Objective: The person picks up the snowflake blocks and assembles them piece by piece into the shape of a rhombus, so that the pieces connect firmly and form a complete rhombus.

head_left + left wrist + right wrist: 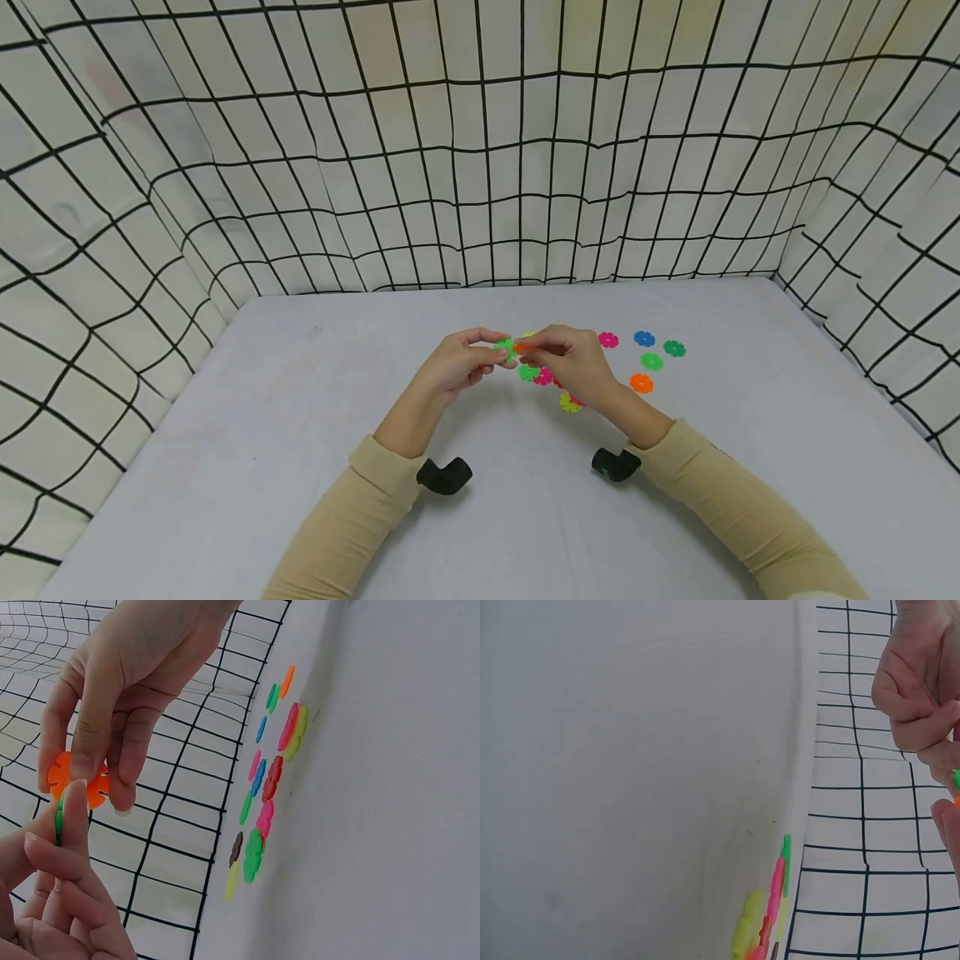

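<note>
Between the thumb and fingers of my left hand [462, 362] a green notched disc [506, 349] is pinched, seen edge-on in the left wrist view. My right hand [576, 360] pinches an orange notched disc [61, 777] by its edge. The two discs meet, crossing at an angle above the table; how far their slots engage I cannot tell. In the right wrist view only slivers of both discs show at the right edge, beside the left hand [922, 697].
Several loose discs lie on the white table [315, 500], some overlapping under the hands, such as a yellow disc [570, 402]. Farther right are an orange disc [641, 383] and a blue disc [644, 338]. A black-lined grid wall [502, 175] surrounds the table's back and sides.
</note>
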### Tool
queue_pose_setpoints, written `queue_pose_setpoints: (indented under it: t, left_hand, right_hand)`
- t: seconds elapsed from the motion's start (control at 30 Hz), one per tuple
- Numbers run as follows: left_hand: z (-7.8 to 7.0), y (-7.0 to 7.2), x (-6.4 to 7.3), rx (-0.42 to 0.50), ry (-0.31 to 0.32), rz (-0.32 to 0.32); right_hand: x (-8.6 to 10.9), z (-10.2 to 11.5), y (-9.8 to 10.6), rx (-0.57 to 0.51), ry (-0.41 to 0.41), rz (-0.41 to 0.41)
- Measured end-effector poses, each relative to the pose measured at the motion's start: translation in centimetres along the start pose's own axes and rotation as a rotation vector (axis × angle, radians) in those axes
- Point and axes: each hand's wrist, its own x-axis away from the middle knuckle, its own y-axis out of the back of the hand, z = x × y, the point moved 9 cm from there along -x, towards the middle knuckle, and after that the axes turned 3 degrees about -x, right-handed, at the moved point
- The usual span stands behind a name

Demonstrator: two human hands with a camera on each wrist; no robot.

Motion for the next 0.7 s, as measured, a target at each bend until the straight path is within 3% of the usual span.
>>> queue_pose_setpoints:
  t: [0.2, 0.4, 0.7]
  left_hand:
    - [-0.3, 0.1, 0.2, -0.007, -0.013, 0.005]
    - [-0.7, 0.2, 0.2, 0.015, -0.014, 0.008]
    - [-0.2, 0.3, -0.2, 0.058, -0.007, 0.028]
  right_hand:
    - [0.0, 0.6, -0.4, 0.028, 0.054, 0.011]
    - [-0.5, 0.9, -0.5, 0.014, 0.053, 0.037]
    - [-1.0, -0.3, -0.5, -0.037, -0.128, 0.102]
